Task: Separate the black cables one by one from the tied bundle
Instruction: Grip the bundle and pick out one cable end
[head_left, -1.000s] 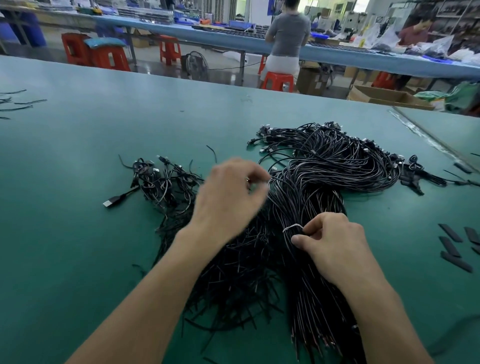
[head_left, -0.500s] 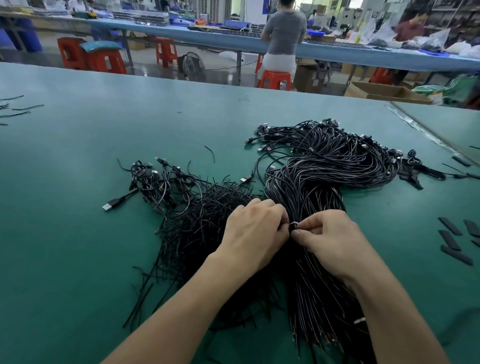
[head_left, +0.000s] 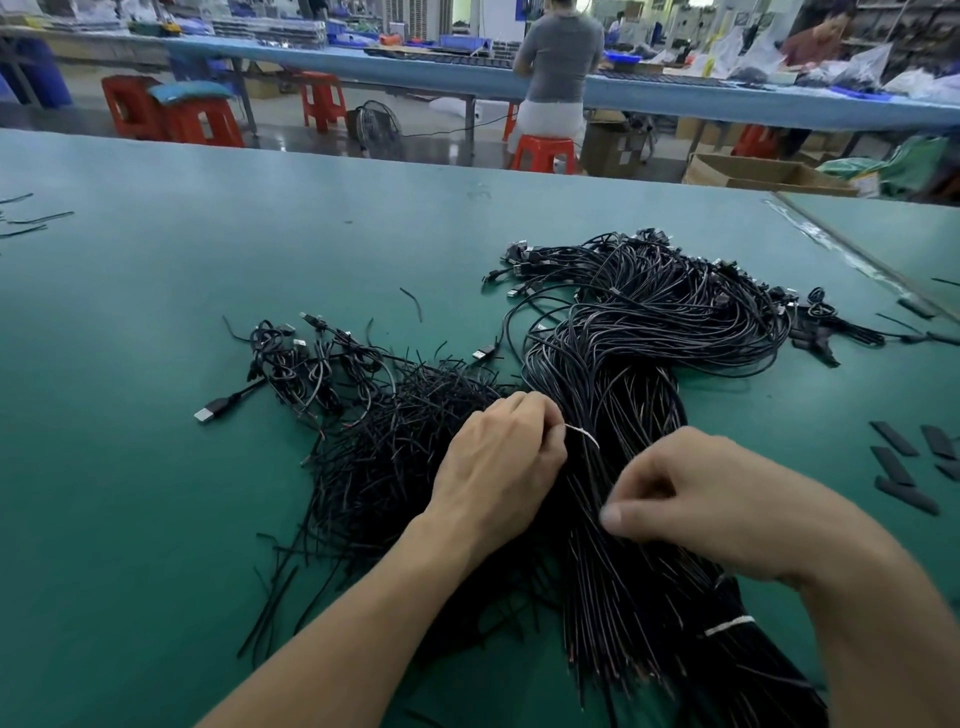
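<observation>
Cable separation, early stage: most black cables are bound in the tied bundle (head_left: 623, 395) on the surface (head_left: 156, 493).
Left hand (head_left: 498, 457) pinches the white tie (head_left: 582, 435); right hand (head_left: 717, 504), fingers curled, pinches bundle strands. A smaller loose pile (head_left: 405, 441) lies alongside.

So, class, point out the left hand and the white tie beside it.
left hand (head_left: 501, 457): head view, back of the hand.
white tie (head_left: 582, 434): head view, middle of its visible strand.
</observation>
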